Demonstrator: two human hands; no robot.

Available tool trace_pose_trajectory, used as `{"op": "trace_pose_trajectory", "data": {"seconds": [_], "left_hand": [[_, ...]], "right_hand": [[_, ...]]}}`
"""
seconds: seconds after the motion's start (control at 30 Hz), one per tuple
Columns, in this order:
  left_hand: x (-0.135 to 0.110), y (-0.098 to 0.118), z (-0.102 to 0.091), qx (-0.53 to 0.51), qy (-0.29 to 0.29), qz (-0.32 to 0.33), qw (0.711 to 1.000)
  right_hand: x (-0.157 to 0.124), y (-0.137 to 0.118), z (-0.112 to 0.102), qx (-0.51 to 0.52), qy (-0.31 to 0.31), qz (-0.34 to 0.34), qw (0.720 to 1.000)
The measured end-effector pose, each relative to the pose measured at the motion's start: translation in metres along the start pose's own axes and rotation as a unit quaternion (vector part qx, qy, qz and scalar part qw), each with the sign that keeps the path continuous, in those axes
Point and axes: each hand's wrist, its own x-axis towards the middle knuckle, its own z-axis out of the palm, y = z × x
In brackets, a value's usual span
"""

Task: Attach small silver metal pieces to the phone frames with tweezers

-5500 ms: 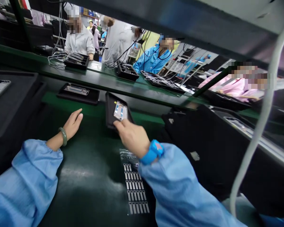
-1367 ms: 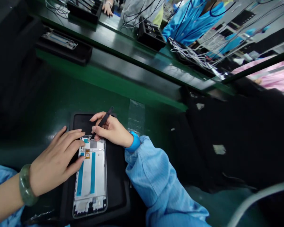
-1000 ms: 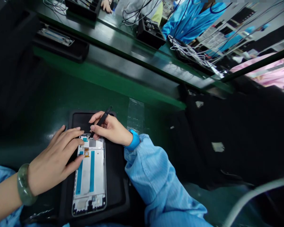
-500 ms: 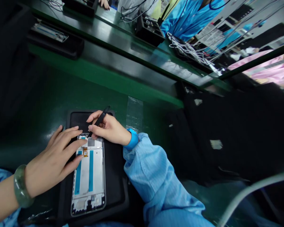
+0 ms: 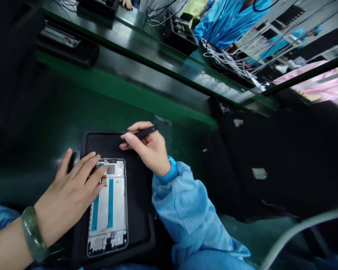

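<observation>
A phone frame (image 5: 119, 210), silver with blue strips and an orange flex cable (image 5: 104, 180), lies face down on a black tray (image 5: 141, 225). Over its upper left part rests my left hand (image 5: 76, 180), fingers spread and their tips on the frame's left and top area. These fingers cover part of the upper left corner. My right hand (image 5: 149, 146) is up and to the right of the frame, apart from it. It pinches black tweezers (image 5: 148, 131), held level like a pen; their tips are hard to make out.
On a raised shelf (image 5: 157, 71) behind the bench, another phone frame (image 5: 60, 35) sits on a black tray at the left. Black material with tape patches (image 5: 259, 173) stands at the right. White cables (image 5: 228, 58) and a co-worker's blue sleeve (image 5: 214, 30) are beyond the shelf.
My right hand has lifted off the top of the phone frame and moved right with the tweezers, which have turned from steep to nearly level. My left hand stays on the frame.
</observation>
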Motion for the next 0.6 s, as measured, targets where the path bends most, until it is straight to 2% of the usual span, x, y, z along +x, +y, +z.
{"op": "trace_pose_trajectory", "data": {"seconds": [0.07,0.17,0.23,0.37,0.6], "left_hand": [[-0.001,0.000,0.001,-0.004,0.008,-0.006,1.000],[-0.001,-0.003,0.004,-0.024,0.020,-0.018,0.999],[-0.002,-0.004,0.005,-0.033,0.020,-0.024,0.999],[-0.002,-0.004,0.005,-0.034,0.015,-0.024,0.999],[-0.003,-0.004,0.005,-0.033,0.017,-0.017,0.999]], "right_hand": [[-0.001,0.000,0.000,0.048,0.024,0.006,0.999],[-0.005,0.009,0.004,0.069,-0.003,0.041,0.997],[-0.007,0.017,0.008,0.054,-0.023,0.057,0.997],[-0.010,0.026,0.009,-0.001,-0.042,0.045,0.998],[-0.013,0.019,0.008,-0.079,-0.056,0.020,0.995]]}}
